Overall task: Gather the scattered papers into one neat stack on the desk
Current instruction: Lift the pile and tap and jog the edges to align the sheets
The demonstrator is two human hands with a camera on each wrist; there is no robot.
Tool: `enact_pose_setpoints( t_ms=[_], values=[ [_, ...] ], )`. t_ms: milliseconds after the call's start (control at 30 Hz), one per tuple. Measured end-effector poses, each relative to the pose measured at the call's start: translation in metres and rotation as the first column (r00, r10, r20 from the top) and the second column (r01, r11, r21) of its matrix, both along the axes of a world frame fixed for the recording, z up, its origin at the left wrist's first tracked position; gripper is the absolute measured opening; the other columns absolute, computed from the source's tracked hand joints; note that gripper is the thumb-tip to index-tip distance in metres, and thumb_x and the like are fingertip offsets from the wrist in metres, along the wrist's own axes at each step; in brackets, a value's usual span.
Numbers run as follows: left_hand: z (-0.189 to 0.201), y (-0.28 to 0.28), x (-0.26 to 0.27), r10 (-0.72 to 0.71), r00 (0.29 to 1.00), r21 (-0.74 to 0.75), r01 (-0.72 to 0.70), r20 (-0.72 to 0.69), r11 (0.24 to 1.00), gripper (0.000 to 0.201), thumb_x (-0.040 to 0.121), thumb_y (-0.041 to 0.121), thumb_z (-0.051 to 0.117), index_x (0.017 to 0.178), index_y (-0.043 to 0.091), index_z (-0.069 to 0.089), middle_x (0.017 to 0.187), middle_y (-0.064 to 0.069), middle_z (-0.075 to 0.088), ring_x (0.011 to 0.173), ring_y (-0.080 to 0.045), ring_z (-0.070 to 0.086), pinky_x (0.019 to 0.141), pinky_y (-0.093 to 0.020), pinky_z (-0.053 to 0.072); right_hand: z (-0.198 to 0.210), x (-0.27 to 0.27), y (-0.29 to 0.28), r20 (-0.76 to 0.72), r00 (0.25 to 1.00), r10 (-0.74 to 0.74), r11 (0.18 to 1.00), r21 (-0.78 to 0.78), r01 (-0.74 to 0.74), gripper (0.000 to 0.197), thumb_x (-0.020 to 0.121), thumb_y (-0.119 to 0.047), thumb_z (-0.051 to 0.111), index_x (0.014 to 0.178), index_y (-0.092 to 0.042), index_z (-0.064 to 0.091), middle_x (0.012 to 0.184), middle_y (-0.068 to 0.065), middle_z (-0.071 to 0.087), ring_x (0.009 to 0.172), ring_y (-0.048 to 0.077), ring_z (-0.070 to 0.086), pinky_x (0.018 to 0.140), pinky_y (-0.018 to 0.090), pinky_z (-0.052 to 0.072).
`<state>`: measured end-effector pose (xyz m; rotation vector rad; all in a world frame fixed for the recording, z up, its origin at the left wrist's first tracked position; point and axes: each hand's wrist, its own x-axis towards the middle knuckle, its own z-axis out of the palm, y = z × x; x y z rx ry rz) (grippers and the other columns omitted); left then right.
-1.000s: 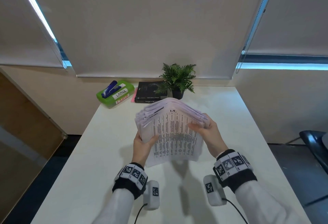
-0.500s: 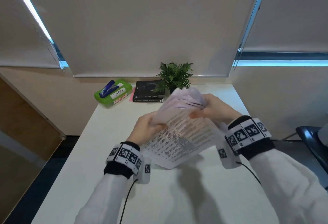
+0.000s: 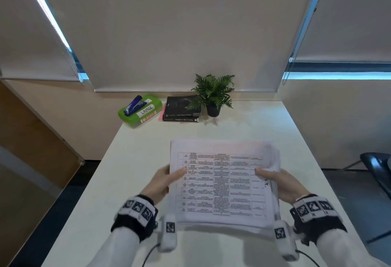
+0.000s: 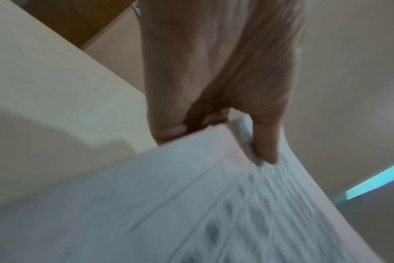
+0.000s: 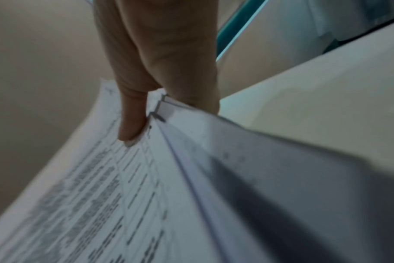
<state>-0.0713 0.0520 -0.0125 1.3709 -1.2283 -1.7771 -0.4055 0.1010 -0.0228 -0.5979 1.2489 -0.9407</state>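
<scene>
While both hands hold it by its sides, the stack of papers (image 3: 222, 184) is above the white surface (image 3: 135, 173), close to the person. The left hand (image 3: 163, 184) has a grip on the left edge, thumb on top. The left wrist view shows one finger (image 4: 267, 140) pressed on the sheets, but that picture is blurry. The right hand (image 3: 283, 186) has a grip on the right edge, thumb on top too. The fingers under the papers are hidden. The top sheet has a table of small words, too tiny to read. I cannot tell if the near edge of the stack touches the surface. At the far end sit a green box (image 3: 140, 111) with a blue stapler (image 3: 133, 105) on it, some dark books (image 3: 183, 109) and a small plant (image 3: 213, 94). A dark chair (image 3: 378, 167) is cut off at the right.
</scene>
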Motion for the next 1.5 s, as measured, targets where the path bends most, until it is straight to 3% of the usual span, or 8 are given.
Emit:
enact_pose_setpoints(
  t_ms=[167, 400, 633, 800, 933, 1067, 1267, 1500],
  values=[
    [-0.032, 0.025, -0.015, 0.113, 0.982, -0.099, -0.099, 0.152, 0.99, 0.04, 0.094, 0.019, 0.053, 0.134, 0.019, 0.048, 0.125, -0.001, 0.063, 0.112, -0.02, 0.061, 0.1, -0.041, 0.047, -0.011, 0.017, 0.01, 0.058, 0.996, -0.072, 0.993, 0.094, 0.066, 0.036, 0.087, -0.001, 0.059, 0.122, 0.006, 0.057, 0.118, 0.024, 0.064, 0.108, 0.039, 0.063, 0.083, 0.045, 0.057],
    [-0.028, 0.025, -0.037, 0.441, 0.897, -0.292, -0.417, 0.019, 0.861, 0.04, 0.092, 0.019, 0.057, 0.13, 0.017, 0.05, 0.118, 0.001, 0.064, 0.109, -0.017, 0.061, 0.096, -0.037, 0.049, 0.001, 0.048, 0.011, -0.03, 0.95, -0.311, 0.921, -0.254, 0.294, 0.025, 0.085, -0.002, 0.062, 0.109, 0.001, 0.065, 0.108, 0.016, 0.07, 0.102, 0.031, 0.066, 0.093, 0.045, 0.049],
    [-0.039, 0.021, -0.041, 0.454, 0.891, -0.211, -0.444, -0.002, 0.871, 0.039, 0.086, 0.018, 0.066, 0.123, 0.011, 0.055, 0.115, -0.008, 0.067, 0.108, -0.024, 0.063, 0.095, -0.044, 0.051, 0.0, 0.064, 0.011, -0.134, 0.949, -0.287, 0.901, -0.375, 0.219, 0.041, 0.079, 0.007, 0.067, 0.111, -0.018, 0.062, 0.097, -0.003, 0.074, 0.088, 0.009, 0.071, 0.069, 0.017, 0.055],
    [-0.024, 0.016, -0.042, 0.482, 0.875, -0.26, -0.475, -0.043, 0.841, 0.034, 0.089, 0.016, 0.062, 0.12, 0.007, 0.056, 0.114, -0.01, 0.067, 0.106, -0.024, 0.063, 0.09, -0.038, 0.052, 0.002, 0.062, 0.004, -0.115, 0.918, -0.38, 0.862, -0.404, 0.306, 0.028, 0.086, -0.01, 0.064, 0.114, -0.006, 0.061, 0.106, 0.01, 0.069, 0.102, 0.026, 0.066, 0.075, 0.026, 0.055],
    [-0.016, 0.019, -0.029, 0.437, 0.895, -0.307, -0.441, -0.085, 0.843, 0.04, 0.081, 0.016, 0.071, 0.117, 0.015, 0.054, 0.108, 0.0, 0.065, 0.099, -0.014, 0.063, 0.078, -0.025, 0.051, 0.005, 0.053, 0.014, -0.216, 0.915, -0.342, 0.859, -0.467, 0.211, 0.038, 0.08, -0.007, 0.071, 0.111, -0.022, 0.056, 0.108, 0.0, 0.068, 0.103, 0.018, 0.065, 0.08, 0.026, 0.053],
    [0.002, 0.016, -0.028, 0.453, 0.869, -0.315, -0.495, -0.2, 0.81, 0.026, 0.09, 0.025, 0.058, 0.112, 0.016, 0.05, 0.099, 0.004, 0.06, 0.083, -0.004, 0.059, 0.064, -0.014, 0.047, 0.015, 0.047, 0.016, -0.503, 0.769, -0.395, 0.806, -0.591, 0.028, 0.07, 0.079, -0.016, 0.073, 0.135, -0.036, 0.037, 0.114, -0.013, 0.052, 0.108, 0.002, 0.053, 0.09, 0.024, 0.044],
    [0.016, 0.0, -0.037, 0.6, 0.77, -0.306, -0.637, -0.216, 0.707, 0.026, 0.087, 0.032, 0.063, 0.078, 0.01, 0.054, 0.071, 0.004, 0.058, 0.058, 0.002, 0.059, 0.05, -0.006, 0.044, 0.024, 0.054, 0.012, -0.784, 0.322, -0.53, 0.705, -0.619, -0.347, 0.048, 0.09, -0.025, 0.058, 0.136, -0.033, 0.047, 0.118, -0.003, 0.052, 0.096, 0.008, 0.055, 0.076, 0.026, 0.051],
    [0.012, -0.008, -0.037, 0.627, 0.764, -0.331, -0.638, -0.154, 0.696, 0.019, 0.084, 0.024, 0.067, 0.069, 0.017, 0.057, 0.074, 0.005, 0.06, 0.069, -0.009, 0.055, 0.057, -0.013, 0.045, 0.015, 0.05, 0.011, -0.743, 0.29, -0.603, 0.659, -0.669, -0.344, 0.035, 0.089, -0.017, 0.06, 0.123, -0.018, 0.062, 0.133, 0.004, 0.05, 0.092, 0.001, 0.045, 0.081, 0.021, 0.047]
  ],
)
